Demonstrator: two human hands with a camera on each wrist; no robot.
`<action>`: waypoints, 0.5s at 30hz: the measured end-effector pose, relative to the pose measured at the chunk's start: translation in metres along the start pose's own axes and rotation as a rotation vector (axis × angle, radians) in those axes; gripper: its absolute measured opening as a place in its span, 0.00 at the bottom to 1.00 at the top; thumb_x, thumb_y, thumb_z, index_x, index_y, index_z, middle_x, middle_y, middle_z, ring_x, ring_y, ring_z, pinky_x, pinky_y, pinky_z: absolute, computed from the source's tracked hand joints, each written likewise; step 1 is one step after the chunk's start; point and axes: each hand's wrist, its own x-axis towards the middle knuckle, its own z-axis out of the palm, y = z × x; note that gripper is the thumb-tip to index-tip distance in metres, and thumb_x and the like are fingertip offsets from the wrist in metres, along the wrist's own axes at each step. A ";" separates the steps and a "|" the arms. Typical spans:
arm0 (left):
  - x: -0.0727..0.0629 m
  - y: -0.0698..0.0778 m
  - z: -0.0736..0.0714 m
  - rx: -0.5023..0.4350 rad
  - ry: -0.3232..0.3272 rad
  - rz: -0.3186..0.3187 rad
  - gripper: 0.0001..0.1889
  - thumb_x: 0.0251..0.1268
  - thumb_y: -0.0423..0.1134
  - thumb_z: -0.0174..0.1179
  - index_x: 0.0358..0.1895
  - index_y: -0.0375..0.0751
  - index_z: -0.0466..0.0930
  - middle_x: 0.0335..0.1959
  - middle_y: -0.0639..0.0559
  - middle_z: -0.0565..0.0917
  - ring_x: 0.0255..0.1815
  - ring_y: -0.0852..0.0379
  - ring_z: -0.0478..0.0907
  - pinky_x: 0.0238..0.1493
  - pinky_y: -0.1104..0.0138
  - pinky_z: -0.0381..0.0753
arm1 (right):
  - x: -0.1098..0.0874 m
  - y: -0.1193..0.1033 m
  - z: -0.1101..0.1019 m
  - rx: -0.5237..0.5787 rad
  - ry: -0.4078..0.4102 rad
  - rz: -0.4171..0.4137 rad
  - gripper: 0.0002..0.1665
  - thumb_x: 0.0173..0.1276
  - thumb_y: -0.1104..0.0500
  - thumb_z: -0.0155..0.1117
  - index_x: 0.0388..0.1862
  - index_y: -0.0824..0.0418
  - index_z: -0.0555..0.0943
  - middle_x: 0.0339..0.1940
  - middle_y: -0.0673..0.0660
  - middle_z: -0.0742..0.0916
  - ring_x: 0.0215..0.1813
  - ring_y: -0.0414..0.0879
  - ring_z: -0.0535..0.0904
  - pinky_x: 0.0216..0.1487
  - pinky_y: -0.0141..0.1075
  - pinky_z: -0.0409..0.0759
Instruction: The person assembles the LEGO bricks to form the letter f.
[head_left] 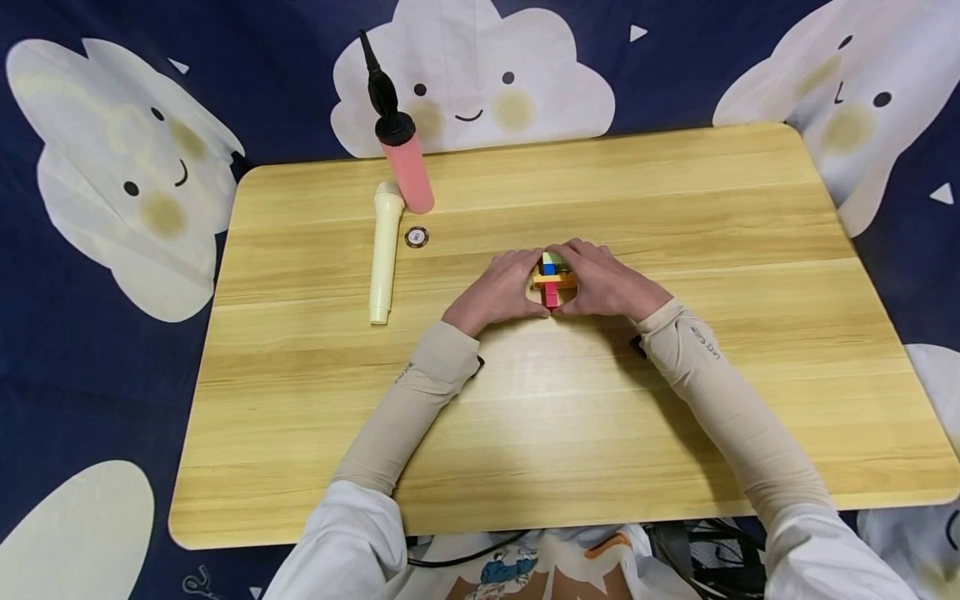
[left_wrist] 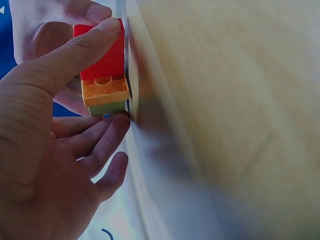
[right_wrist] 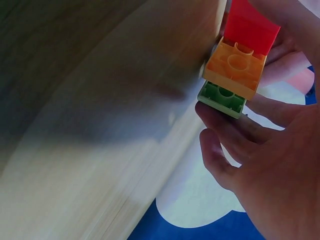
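A small build of toy building bricks [head_left: 551,293] lies low over the middle of the table, between both hands. Its red part [left_wrist: 102,62] is at the near end, an orange brick [right_wrist: 235,67] crosses it, and a green brick [right_wrist: 221,99] is at the far end. Some blue shows between them in the head view. My left hand [head_left: 506,287] grips the build from the left, thumb on the red part and fingertips by the green end. From the right, my right hand [head_left: 603,279] holds it likewise, thumb at the red end and fingers round the far end.
Left of the hands, a cream microphone-shaped stick [head_left: 384,254] lies on the wooden table [head_left: 300,417]. Beside it are a pink hand pump [head_left: 408,171] with a black nozzle and a round black-and-white chip [head_left: 417,237]. A cloud-print cloth [head_left: 285,92] hangs behind the table.
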 end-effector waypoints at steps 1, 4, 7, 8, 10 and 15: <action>0.000 0.000 0.000 0.004 -0.002 -0.003 0.53 0.54 0.54 0.75 0.77 0.36 0.57 0.73 0.44 0.67 0.73 0.47 0.62 0.73 0.54 0.57 | 0.000 0.000 0.000 0.000 0.000 0.000 0.58 0.48 0.52 0.84 0.74 0.67 0.63 0.62 0.68 0.75 0.59 0.61 0.73 0.61 0.58 0.66; 0.001 0.001 0.000 0.011 -0.006 -0.010 0.53 0.54 0.55 0.75 0.77 0.36 0.56 0.74 0.44 0.67 0.73 0.47 0.62 0.73 0.54 0.57 | -0.001 -0.001 -0.001 0.000 0.000 0.001 0.59 0.48 0.51 0.84 0.74 0.67 0.63 0.62 0.68 0.75 0.59 0.61 0.73 0.62 0.58 0.66; 0.001 0.001 0.000 0.019 -0.010 -0.019 0.53 0.54 0.55 0.75 0.78 0.36 0.56 0.74 0.45 0.66 0.74 0.48 0.61 0.74 0.55 0.57 | 0.000 0.000 -0.001 0.001 0.000 0.002 0.59 0.48 0.52 0.84 0.74 0.67 0.63 0.62 0.68 0.75 0.59 0.61 0.73 0.62 0.59 0.66; 0.001 0.001 0.000 0.020 -0.009 -0.020 0.53 0.54 0.55 0.75 0.78 0.36 0.56 0.74 0.44 0.66 0.74 0.48 0.61 0.74 0.55 0.57 | 0.000 0.000 -0.001 0.002 -0.001 0.003 0.59 0.48 0.52 0.84 0.74 0.67 0.63 0.62 0.68 0.75 0.59 0.61 0.72 0.62 0.58 0.66; 0.000 0.001 0.000 0.017 -0.007 -0.020 0.53 0.54 0.55 0.75 0.78 0.36 0.56 0.74 0.44 0.66 0.74 0.47 0.61 0.74 0.54 0.57 | 0.000 0.000 0.000 0.004 -0.005 0.005 0.58 0.49 0.52 0.84 0.75 0.67 0.63 0.62 0.68 0.75 0.60 0.61 0.72 0.62 0.58 0.66; 0.000 0.002 0.001 0.007 -0.001 -0.010 0.53 0.54 0.54 0.75 0.77 0.34 0.57 0.73 0.43 0.67 0.73 0.46 0.61 0.73 0.54 0.57 | -0.001 -0.001 0.000 0.010 -0.008 0.005 0.59 0.49 0.52 0.84 0.75 0.67 0.63 0.63 0.68 0.74 0.60 0.61 0.72 0.62 0.57 0.65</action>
